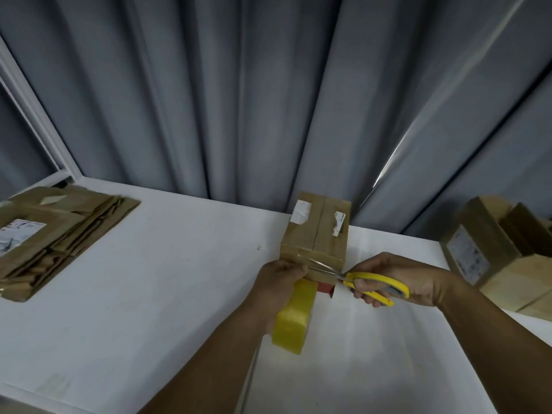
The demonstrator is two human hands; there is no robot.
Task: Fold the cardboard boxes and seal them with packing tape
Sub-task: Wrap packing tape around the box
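yellow-handled scissors [363, 282] in right hand [397, 279], blades at taped cardboard box [316, 234]

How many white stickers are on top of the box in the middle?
2. On the cardboard box, one white sticker is on the left top flap, one torn sticker on the right flap. Hidden sides may carry more.

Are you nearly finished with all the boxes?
Not yet. Done: folded boxes stand on the right. In hand: the middle box is folded shut; the right hand cuts with yellow scissors while the left hand holds the tape roll. Left: a flat cardboard stack waits.
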